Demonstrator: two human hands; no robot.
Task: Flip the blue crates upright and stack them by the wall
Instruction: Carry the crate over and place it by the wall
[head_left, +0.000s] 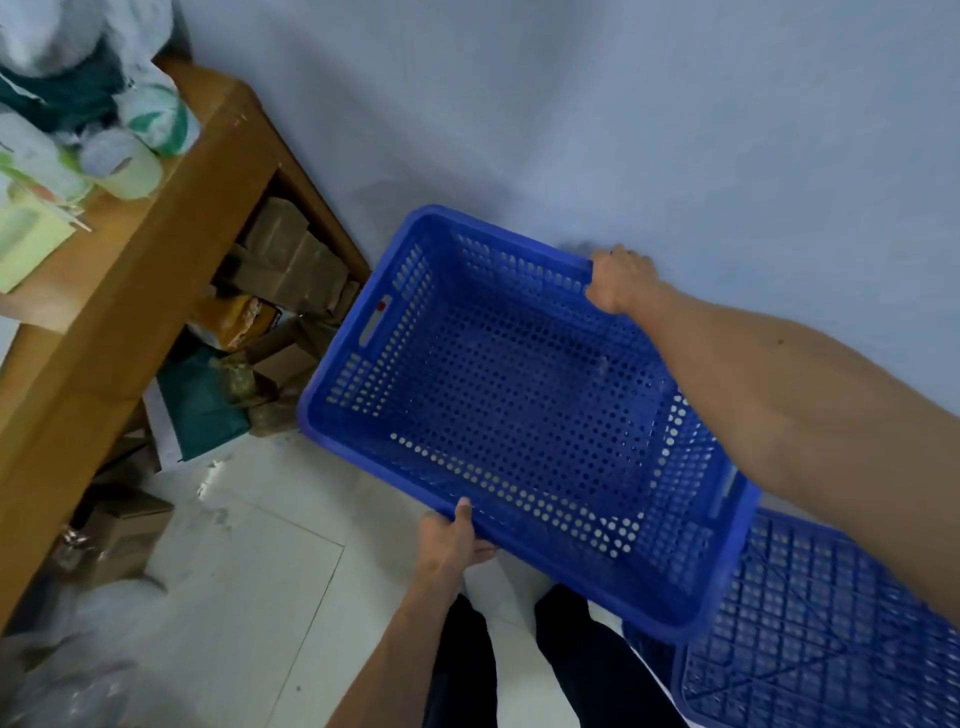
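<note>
A blue perforated crate (519, 395) is upright with its open side facing me, held above the floor close to the pale wall. My left hand (454, 540) grips its near long rim, thumb over the edge. My right hand (621, 280) grips the far rim beside the wall. A second blue crate (810, 639) lies upside down on the floor at the lower right, its ribbed base showing, partly hidden under the held crate and my right forearm.
A wooden table (156, 270) stands at the left against the wall, with bottles and bags on top. Cardboard boxes and paper bags (280, 260) fill the space under it. White floor tiles (249, 571) lie in front. My legs are at the bottom centre.
</note>
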